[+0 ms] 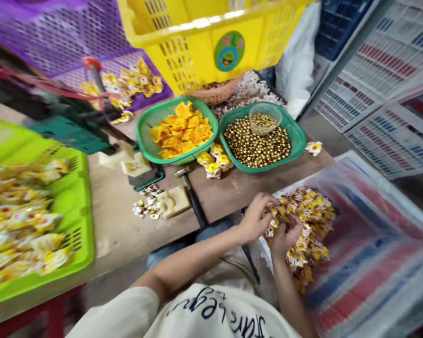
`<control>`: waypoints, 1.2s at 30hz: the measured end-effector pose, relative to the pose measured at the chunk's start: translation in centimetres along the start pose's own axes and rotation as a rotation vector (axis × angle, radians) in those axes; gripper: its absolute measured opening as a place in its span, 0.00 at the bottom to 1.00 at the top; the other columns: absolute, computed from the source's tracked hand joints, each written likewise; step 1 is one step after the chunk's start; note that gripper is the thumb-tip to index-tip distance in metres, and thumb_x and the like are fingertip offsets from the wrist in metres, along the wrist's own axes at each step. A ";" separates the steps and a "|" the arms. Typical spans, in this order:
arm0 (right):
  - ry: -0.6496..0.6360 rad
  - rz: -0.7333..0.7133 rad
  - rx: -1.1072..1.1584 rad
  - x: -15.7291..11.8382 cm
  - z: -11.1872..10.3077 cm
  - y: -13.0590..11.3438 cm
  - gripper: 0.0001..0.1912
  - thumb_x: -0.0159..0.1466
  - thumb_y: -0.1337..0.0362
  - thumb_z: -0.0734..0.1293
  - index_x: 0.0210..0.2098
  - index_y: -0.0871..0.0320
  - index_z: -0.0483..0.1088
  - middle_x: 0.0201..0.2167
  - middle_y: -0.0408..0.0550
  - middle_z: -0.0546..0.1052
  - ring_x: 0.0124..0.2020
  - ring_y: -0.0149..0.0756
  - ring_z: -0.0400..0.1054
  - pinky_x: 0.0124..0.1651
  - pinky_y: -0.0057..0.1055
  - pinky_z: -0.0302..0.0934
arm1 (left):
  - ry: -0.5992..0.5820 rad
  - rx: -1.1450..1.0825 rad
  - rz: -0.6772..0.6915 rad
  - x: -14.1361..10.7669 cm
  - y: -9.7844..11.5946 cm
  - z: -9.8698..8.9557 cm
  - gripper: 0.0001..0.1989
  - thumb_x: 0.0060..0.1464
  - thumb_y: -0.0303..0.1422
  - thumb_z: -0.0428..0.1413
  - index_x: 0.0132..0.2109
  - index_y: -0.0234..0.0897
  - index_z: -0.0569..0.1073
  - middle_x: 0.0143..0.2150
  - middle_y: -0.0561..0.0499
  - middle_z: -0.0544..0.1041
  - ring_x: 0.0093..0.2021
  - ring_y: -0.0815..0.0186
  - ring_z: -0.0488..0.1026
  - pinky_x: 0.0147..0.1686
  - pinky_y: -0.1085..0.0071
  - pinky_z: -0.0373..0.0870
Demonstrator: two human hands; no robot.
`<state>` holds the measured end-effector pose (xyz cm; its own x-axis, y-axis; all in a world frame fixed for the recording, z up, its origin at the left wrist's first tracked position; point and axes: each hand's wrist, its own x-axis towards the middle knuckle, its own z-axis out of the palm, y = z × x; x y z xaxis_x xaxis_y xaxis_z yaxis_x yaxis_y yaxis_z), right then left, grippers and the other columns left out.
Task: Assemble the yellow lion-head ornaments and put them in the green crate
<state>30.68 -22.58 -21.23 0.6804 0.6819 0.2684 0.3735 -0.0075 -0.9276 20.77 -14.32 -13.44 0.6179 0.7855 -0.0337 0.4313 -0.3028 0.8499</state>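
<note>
My left hand (256, 217) and my right hand (285, 238) are close together at the near left edge of a heap of small yellow-and-white plastic toy pieces (312, 206). Both sets of fingers are curled in around some of these pieces, and parts of the fingertips are hidden or blurred. The heap lies on a plastic-wrapped surface with red, white and blue stripes (370, 244), to the right of the bench.
On the wooden bench (116, 225) stand a green basket (143, 141) of orange-yellow parts, a green tub (301, 141) of gold beads, a hammer (194, 199) and a hand press (70, 129). A lime tray (86, 234) of figures is left; a yellow crate (261, 47) stands behind.
</note>
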 end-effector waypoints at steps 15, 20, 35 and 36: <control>-0.426 -0.246 -0.035 5.2 17.7 -8.3 0.26 0.66 0.50 0.59 0.57 0.61 0.58 0.57 0.66 0.67 0.60 0.51 0.61 0.61 0.53 0.57 | 0.367 0.404 -0.169 -0.6 -10.4 -14.3 0.41 0.45 0.38 0.64 0.65 0.40 0.58 0.56 0.39 0.63 0.56 0.48 0.63 0.57 0.52 0.60; -0.475 -0.237 0.082 5.0 18.6 -8.7 0.25 0.68 0.50 0.59 0.57 0.59 0.55 0.55 0.66 0.69 0.55 0.45 0.67 0.57 0.44 0.63 | 0.376 0.353 -0.108 -0.5 -9.7 -14.9 0.37 0.45 0.34 0.63 0.61 0.37 0.60 0.54 0.39 0.66 0.55 0.50 0.64 0.55 0.54 0.63; -0.617 -0.005 0.354 9.5 22.0 -8.6 0.35 0.57 0.52 0.68 0.59 0.61 0.62 0.57 0.58 0.72 0.56 0.44 0.68 0.62 0.43 0.59 | 0.317 0.113 -0.052 -1.3 -10.6 -16.2 0.44 0.42 0.26 0.62 0.67 0.35 0.56 0.61 0.37 0.62 0.63 0.48 0.61 0.63 0.53 0.60; -0.615 -0.007 0.356 9.3 21.9 -8.7 0.33 0.57 0.52 0.68 0.58 0.61 0.63 0.55 0.57 0.73 0.54 0.44 0.69 0.61 0.43 0.61 | 0.314 0.108 -0.040 -1.4 -10.4 -16.4 0.43 0.42 0.25 0.61 0.66 0.35 0.57 0.61 0.37 0.62 0.63 0.48 0.62 0.63 0.53 0.60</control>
<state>19.99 -0.15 -16.38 0.1602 0.9712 0.1766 0.0759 0.1663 -0.9831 4.65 -3.43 -13.63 0.3735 0.9208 0.1119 0.5288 -0.3105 0.7899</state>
